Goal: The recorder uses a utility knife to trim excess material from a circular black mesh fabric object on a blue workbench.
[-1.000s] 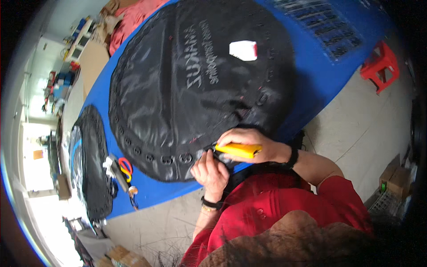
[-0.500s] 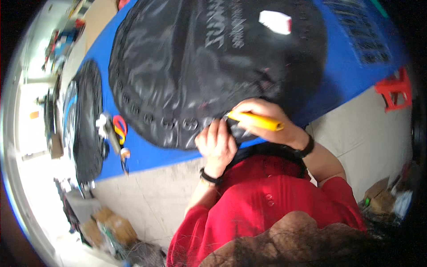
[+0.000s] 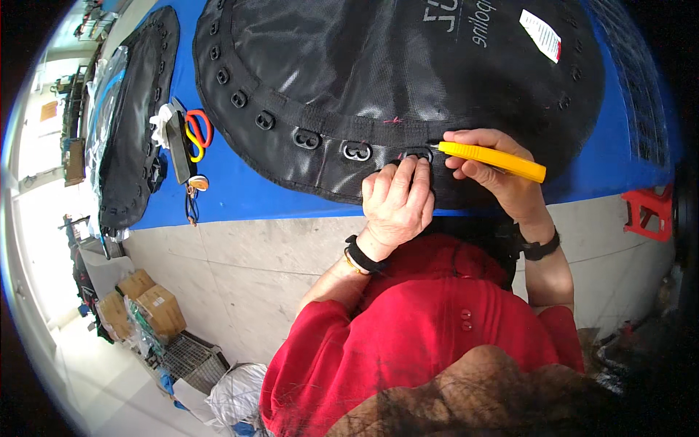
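Note:
A round black trampoline mat [image 3: 328, 80] lies spread out, with black plastic buckles [image 3: 357, 151] sewn along its rim. My left hand [image 3: 399, 200] rests on the near rim, its fingers bunched and pressed on one buckle [image 3: 416, 154]. In my right hand [image 3: 502, 178] is a yellow utility knife [image 3: 495, 159], gripped between thumb and fingers. The tip of the knife points left and meets the mat right beside that buckle, close to my left fingertips. A white label [image 3: 540, 35] is on the mat's far right part.
The mat is on a blue-covered table [image 3: 269, 209]. To the left are scissors [image 3: 196, 135] with red and yellow handles, a dark grey tool [image 3: 177, 149] and another black mat [image 3: 142, 109]. A red stool [image 3: 648, 213] stands at right; cardboard boxes [image 3: 156, 309] sit on the floor.
The view has shifted, so the mat and table appear higher and farther right. Both hands keep together at the mat's rim, the knife still in my right hand.

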### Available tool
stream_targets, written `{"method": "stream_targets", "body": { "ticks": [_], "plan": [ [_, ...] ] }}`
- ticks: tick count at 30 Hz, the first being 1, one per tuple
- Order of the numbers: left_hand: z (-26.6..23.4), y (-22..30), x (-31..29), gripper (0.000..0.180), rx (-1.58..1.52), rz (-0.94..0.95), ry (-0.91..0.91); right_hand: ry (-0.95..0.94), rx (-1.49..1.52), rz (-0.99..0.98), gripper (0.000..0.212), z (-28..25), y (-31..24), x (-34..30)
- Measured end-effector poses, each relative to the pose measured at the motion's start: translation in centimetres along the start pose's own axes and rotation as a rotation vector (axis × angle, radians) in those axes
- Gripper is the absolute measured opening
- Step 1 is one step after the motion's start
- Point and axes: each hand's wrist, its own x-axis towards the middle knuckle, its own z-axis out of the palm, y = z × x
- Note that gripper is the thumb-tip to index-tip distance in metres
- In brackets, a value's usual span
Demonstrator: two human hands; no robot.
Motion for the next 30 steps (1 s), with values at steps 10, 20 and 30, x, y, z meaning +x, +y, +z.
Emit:
{"method": "stream_targets", "body": {
  "ticks": [10,20,30],
  "plan": [
    [0.1,-0.1,0.1,0.046,-0.028,-0.028,-0.008,-0.019,-0.047,0.097,0.029,1.1,0.5,1.7],
    [-0.1,-0.1,0.1,0.046,-0.038,-0.022,-0.017,-0.018,-0.122,0.077,0.021,1.5,-0.1,2.2],
    [-0.1,0.0,0.2,0.045,-0.030,-0.017,-0.005,-0.022,-0.238,-0.006,0.018,1.5,0.1,2.6]
  ]
}}
